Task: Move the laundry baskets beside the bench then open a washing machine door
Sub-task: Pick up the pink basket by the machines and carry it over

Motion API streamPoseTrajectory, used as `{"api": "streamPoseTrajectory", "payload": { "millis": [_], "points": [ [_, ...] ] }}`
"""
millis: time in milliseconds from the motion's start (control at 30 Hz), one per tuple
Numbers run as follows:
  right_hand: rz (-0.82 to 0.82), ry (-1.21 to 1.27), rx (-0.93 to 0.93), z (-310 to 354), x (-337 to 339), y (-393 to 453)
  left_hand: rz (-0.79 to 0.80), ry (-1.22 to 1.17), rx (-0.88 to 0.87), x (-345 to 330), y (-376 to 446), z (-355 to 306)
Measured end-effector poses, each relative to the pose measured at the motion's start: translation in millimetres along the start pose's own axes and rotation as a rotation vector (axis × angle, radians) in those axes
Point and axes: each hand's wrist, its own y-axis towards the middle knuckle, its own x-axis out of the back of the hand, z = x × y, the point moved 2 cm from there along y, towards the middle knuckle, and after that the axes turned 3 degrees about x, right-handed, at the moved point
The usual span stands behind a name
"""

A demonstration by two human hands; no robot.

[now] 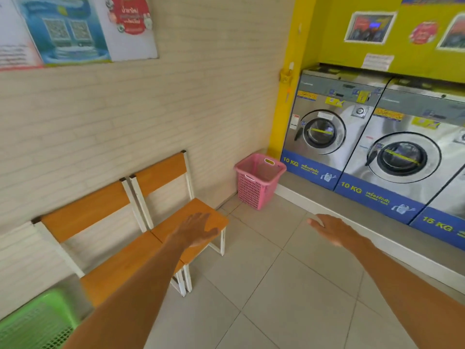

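Note:
A pink laundry basket (259, 181) stands upright on the floor in the corner, between the far end of the bench (120, 263) and the washing machines. A green laundry basket (35, 321) sits at the bottom left, beside the bench's near end, partly cut off by the frame. The orange bench with white legs runs along the left wall. My left hand (195, 229) hovers open over the bench's far seat. My right hand (332, 229) is stretched out open above the floor tiles. Both hold nothing. The nearest washing machine door (320, 132) is closed.
A row of steel washing machines (402, 157) stands on a raised grey plinth (352, 217) along the right side, their round doors closed. Posters hang on the brick-patterned left wall and on the yellow wall. Pale floor tiles (264, 285) lie between bench and machines.

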Motion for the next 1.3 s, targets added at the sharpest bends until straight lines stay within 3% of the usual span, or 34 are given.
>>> {"api": "streamPoseTrajectory", "payload": {
  "millis": [367, 933, 1300],
  "points": [
    [0.035, 0.086, 0.019, -72.5, 64.0, 160.9, 0.004, -0.001, 0.009, 13.5, 162.8, -116.5],
    [0.119, 0.165, -0.029, -141.7, 120.2, 523.6, 0.075, 0.017, -0.032, 52.6, 546.8, -238.6],
    [0.259, 0.127, 0.033, -242.1, 158.4, 790.8, 0.109, -0.132, 0.214, 11.5, 759.9, -306.4]
  ]
}}
